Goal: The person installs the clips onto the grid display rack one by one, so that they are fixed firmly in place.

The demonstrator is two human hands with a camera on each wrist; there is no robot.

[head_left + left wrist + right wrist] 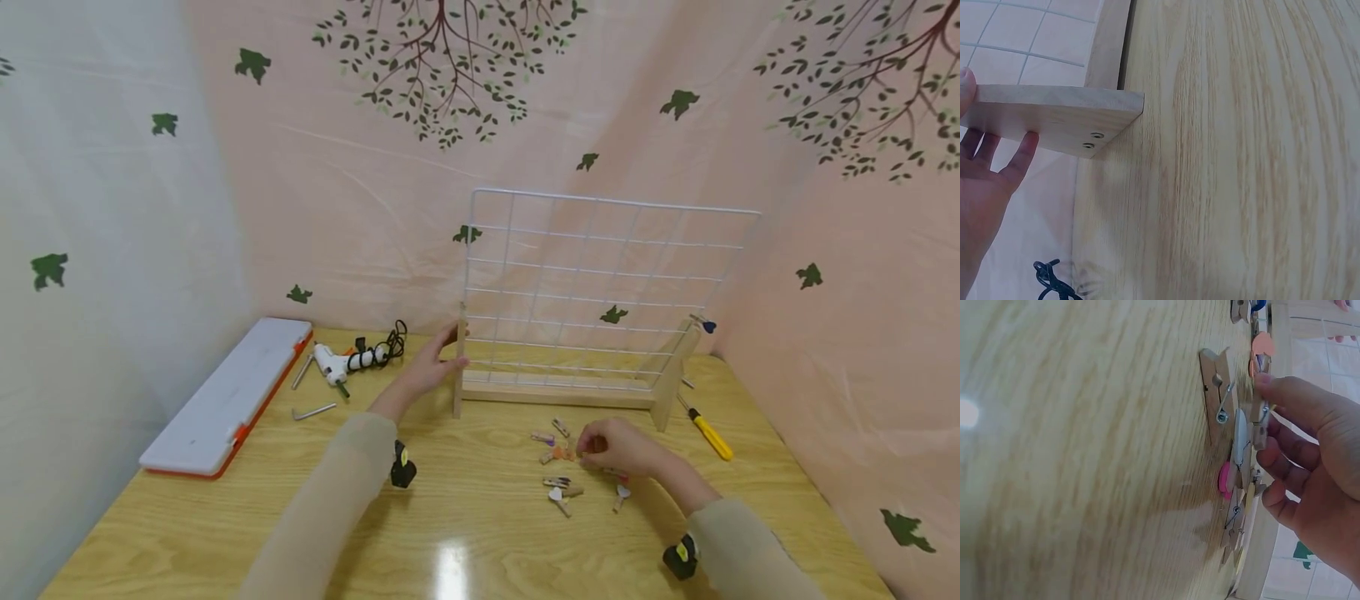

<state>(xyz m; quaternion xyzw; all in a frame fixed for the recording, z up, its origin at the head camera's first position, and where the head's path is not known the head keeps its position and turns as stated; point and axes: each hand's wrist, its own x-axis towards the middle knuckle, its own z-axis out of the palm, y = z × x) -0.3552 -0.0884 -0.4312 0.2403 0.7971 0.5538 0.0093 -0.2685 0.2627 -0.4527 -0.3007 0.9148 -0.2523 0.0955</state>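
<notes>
My left hand (427,369) grips the left upright board (1054,115) of a wooden stand (555,396), thumb on one face and fingers on the other. The stand carries a white wire grid (615,202). Low over the table, my right hand (621,447) pinches a small wooden clothespin (1261,422) between thumb and fingers. Around it lie several more, including a plain clothespin (1214,397), one with a white heart (556,495) and one with an orange decoration (1262,344). A clothespin with a dark blue heart (708,326) is at the top of the right upright.
A white case with orange edging (225,400) lies at the left. Near it are a glue gun (333,367) with a black cord (393,343) and an L-shaped metal key (315,412). A yellow-handled screwdriver (712,435) lies right of the stand.
</notes>
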